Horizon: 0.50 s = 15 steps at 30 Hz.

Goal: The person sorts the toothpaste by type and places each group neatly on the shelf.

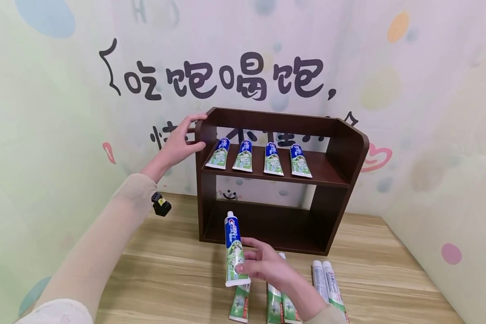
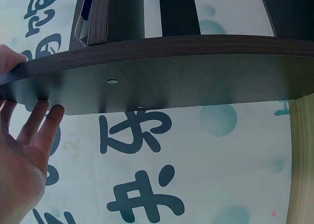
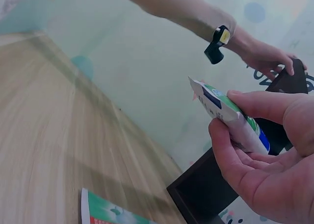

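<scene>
A dark brown two-tier shelf [image 1: 273, 180] stands on the wooden table. My left hand [image 1: 182, 141] grips the upper part of its left side panel [image 2: 162, 82]; in the left wrist view the thumb and fingers lie on different faces of the panel. My right hand [image 1: 273, 265] pinches a blue, green and white toothpaste tube [image 1: 234, 249] between thumb and fingers. In the head view this tube is cap up, before the lower tier. In the right wrist view its flat end [image 3: 208, 99] points away from my right hand [image 3: 270, 150].
Several similar toothpaste tubes [image 1: 272, 159] lean in a row on the upper tier. Green tubes [image 1: 274, 301] lie on the table [image 1: 162, 270] below my right hand, and two white-capped tubes [image 1: 321, 281] lie to its right. A patterned wall cloth [image 1: 389, 67] hangs behind.
</scene>
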{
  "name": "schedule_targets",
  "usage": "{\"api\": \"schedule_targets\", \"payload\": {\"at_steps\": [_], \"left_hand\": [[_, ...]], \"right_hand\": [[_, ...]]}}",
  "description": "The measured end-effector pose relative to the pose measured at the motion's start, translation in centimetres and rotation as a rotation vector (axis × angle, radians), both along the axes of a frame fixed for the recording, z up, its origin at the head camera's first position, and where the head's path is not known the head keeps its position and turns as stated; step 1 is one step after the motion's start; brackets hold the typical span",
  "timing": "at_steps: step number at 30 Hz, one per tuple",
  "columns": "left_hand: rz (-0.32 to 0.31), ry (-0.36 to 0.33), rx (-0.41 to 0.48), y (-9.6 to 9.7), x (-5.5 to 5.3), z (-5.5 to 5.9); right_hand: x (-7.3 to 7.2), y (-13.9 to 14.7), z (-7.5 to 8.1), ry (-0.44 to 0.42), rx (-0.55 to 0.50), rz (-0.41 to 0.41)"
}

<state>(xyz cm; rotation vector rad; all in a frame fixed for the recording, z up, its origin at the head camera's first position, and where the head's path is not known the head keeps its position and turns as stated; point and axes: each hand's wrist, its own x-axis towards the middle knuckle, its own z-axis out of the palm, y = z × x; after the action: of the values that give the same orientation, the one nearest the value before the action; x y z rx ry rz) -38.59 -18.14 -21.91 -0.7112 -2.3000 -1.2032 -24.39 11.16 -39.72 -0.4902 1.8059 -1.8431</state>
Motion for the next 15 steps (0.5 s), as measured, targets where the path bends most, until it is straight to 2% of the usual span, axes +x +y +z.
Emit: {"api": "schedule_targets", "payload": {"at_steps": [6, 15], "left_hand": [[0.005, 0.001, -0.002, 0.0, 0.1, 0.0], [0.005, 0.000, -0.007, 0.0, 0.1, 0.0]], "right_hand": [[0.5, 0.6, 1.0, -0.002, -0.032, -0.027], [1.1, 2.3, 3.2, 0.037, -0.007, -0.051]]}}
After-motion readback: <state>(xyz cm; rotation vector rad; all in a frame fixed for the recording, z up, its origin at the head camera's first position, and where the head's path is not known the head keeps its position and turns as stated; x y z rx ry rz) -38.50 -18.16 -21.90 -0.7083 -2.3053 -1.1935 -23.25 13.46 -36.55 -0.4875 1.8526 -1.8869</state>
